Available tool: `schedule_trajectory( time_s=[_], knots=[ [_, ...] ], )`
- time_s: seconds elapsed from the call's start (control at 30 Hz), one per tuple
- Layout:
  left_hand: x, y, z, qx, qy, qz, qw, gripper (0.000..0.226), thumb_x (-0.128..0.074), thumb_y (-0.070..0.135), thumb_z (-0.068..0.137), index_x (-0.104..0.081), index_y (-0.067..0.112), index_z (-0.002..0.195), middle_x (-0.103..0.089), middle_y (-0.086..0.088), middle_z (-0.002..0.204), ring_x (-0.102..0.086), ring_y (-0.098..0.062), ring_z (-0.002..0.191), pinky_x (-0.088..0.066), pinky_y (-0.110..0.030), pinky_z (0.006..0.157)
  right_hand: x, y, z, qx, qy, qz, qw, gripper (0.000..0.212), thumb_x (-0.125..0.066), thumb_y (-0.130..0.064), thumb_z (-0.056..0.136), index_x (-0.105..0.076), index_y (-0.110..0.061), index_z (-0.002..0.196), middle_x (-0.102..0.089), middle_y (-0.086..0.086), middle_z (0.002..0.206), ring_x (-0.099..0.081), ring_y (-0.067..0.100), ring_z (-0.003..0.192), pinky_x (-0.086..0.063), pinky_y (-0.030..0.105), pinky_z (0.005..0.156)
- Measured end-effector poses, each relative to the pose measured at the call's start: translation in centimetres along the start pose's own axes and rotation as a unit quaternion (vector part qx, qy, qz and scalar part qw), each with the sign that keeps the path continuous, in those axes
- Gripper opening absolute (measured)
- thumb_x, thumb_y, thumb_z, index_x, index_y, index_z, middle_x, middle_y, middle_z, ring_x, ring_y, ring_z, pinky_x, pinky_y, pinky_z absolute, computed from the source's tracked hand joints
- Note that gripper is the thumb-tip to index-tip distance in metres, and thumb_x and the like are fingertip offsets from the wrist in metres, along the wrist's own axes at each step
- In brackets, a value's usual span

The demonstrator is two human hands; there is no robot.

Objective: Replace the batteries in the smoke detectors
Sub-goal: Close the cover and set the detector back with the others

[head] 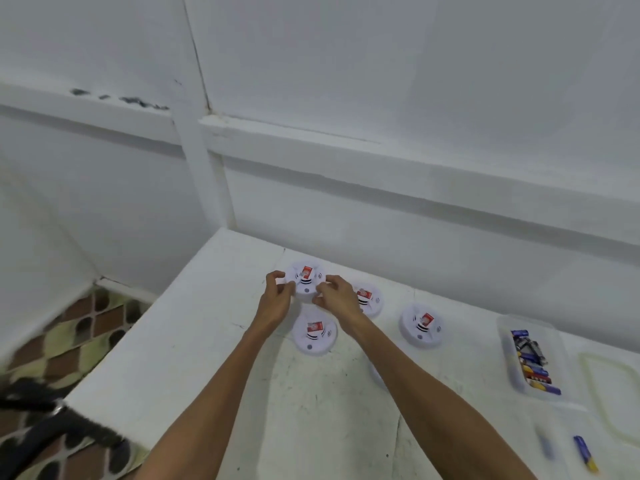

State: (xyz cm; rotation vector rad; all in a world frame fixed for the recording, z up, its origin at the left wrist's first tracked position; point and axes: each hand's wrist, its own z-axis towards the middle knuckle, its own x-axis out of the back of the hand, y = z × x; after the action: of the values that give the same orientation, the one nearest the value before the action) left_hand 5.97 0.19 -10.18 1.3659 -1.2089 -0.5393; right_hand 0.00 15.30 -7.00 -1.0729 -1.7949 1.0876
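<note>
Left hand and right hand each curl their fingers round opposite edges of the farthest smoke detector. I judge this two-sided hold is meant to twist or lift it so the battery bay can be reached. It lies between the two hands, touching both, toward the far side of the white table; three other detectors lie nearer and rightward, with the battery tray well apart to the right.

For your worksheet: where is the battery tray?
In the head view, the battery tray sits far right, just right of the rightmost smoke detector.
</note>
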Motion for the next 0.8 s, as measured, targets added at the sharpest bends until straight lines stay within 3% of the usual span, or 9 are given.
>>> schedule_trajectory(
  time_s=[0.03, 0.1, 0.2, 0.33, 0.47, 0.53, 0.63, 0.7, 0.8],
  knots=[
    [0.3, -0.2, 0.2, 0.010, 0.003, -0.002, 1.000, 0.027, -0.048, 0.037, 0.103, -0.039, 0.031, 0.128, -0.064, -0.003, 0.124, -0.059, -0.025, 0.109, -0.046, -0.042, 0.097, -0.4, -0.2, 0.4, -0.003, -0.002, -0.019, 1.000, 0.009, -0.054, -0.014, 0.091, -0.059, -0.017, 0.098, -0.066, -0.004, 0.083, -0.066, 0.009, 0.069, -0.054, 0.015, 0.064],
    [0.8, -0.7, 0.7, 0.020, 0.011, 0.004, 1.000, 0.028, -0.051, 0.033, 0.103, -0.045, 0.026, 0.129, -0.060, 0.000, 0.128, -0.057, -0.022, 0.115, -0.045, -0.038, 0.098, -1.3, -0.2, 1.2, -0.012, -0.004, -0.056, 0.998, 0.009, -0.049, -0.014, 0.091, -0.058, -0.015, 0.089, -0.065, 0.001, 0.081, -0.063, 0.012, 0.066, -0.049, 0.016, 0.054],
    [1.0, -1.2, 1.0, 0.016, 0.016, 0.030, 0.999, 0.032, -0.053, 0.022, 0.101, -0.054, 0.018, 0.132, -0.058, 0.000, 0.131, -0.055, -0.019, 0.117, -0.044, -0.033, 0.096, -2.0, 0.3, 2.5, -0.020, -0.005, -0.110, 0.994, 0.019, -0.047, -0.020, 0.090, -0.062, -0.013, 0.097, -0.069, 0.007, 0.096, -0.070, 0.022, 0.088, -0.057, 0.036, 0.078],
    [0.7, -2.6, 2.2, -0.022, 0.017, 0.069, 0.997, 0.034, -0.050, 0.024, 0.090, -0.065, 0.027, 0.120, -0.069, 0.004, 0.119, -0.063, -0.019, 0.109, -0.053, -0.037, 0.091, -2.2, 0.4, 2.6, -0.024, -0.026, -0.116, 0.993, 0.038, -0.045, -0.016, 0.091, -0.050, -0.017, 0.129, -0.062, 0.006, 0.112, -0.066, 0.023, 0.103, -0.052, 0.034, 0.081],
    [0.2, -2.2, 1.9, -0.030, 0.008, 0.077, 0.997, 0.032, -0.049, 0.021, 0.092, -0.064, 0.022, 0.120, -0.069, 0.000, 0.117, -0.063, -0.021, 0.107, -0.050, -0.033, 0.086, -2.0, 1.4, 3.2, 0.001, -0.034, -0.132, 0.991, 0.055, -0.047, -0.018, 0.094, -0.038, -0.012, 0.148, -0.053, 0.007, 0.142, -0.061, 0.024, 0.117, -0.052, 0.039, 0.099],
    [0.0, -1.7, 1.4, -0.039, 0.013, 0.078, 0.996, 0.036, -0.052, 0.025, 0.090, -0.062, 0.020, 0.124, -0.068, -0.001, 0.122, -0.062, -0.022, 0.112, -0.051, -0.034, 0.090, -1.7, 1.5, 3.3, 0.022, -0.017, -0.139, 0.990, 0.051, -0.050, -0.019, 0.094, -0.044, -0.011, 0.145, -0.054, 0.007, 0.141, -0.060, 0.026, 0.120, -0.049, 0.043, 0.104],
    [-0.4, -2.2, 2.3, -0.045, 0.044, 0.104, 0.993, 0.061, -0.054, 0.039, 0.079, -0.057, 0.015, 0.135, -0.061, -0.006, 0.136, -0.057, -0.026, 0.124, -0.050, -0.042, 0.104, -0.9, 1.3, 3.0, 0.061, 0.012, -0.135, 0.989, 0.041, -0.053, -0.016, 0.094, -0.055, -0.012, 0.135, -0.061, 0.006, 0.133, -0.063, 0.024, 0.115, -0.052, 0.043, 0.100],
    [-1.0, -1.6, 2.5, -0.066, 0.055, 0.133, 0.987, 0.065, -0.052, 0.046, 0.077, -0.058, 0.015, 0.134, -0.062, -0.006, 0.135, -0.058, -0.026, 0.122, -0.050, -0.045, 0.106, -0.1, 1.3, 2.9, 0.079, 0.024, -0.133, 0.988, 0.034, -0.054, -0.013, 0.093, -0.061, -0.013, 0.127, -0.065, 0.005, 0.127, -0.065, 0.023, 0.110, -0.053, 0.043, 0.097],
    [-2.3, 1.4, 0.9, -0.098, 0.029, 0.152, 0.983, 0.057, -0.056, 0.034, 0.086, -0.055, 0.014, 0.140, -0.057, -0.007, 0.143, -0.051, -0.027, 0.131, -0.044, -0.046, 0.110, 1.7, 1.5, 2.5, 0.112, 0.041, -0.148, 0.982, 0.030, -0.053, -0.010, 0.093, -0.065, -0.014, 0.121, -0.069, 0.001, 0.120, -0.067, 0.018, 0.103, -0.054, 0.036, 0.095]
  ],
)
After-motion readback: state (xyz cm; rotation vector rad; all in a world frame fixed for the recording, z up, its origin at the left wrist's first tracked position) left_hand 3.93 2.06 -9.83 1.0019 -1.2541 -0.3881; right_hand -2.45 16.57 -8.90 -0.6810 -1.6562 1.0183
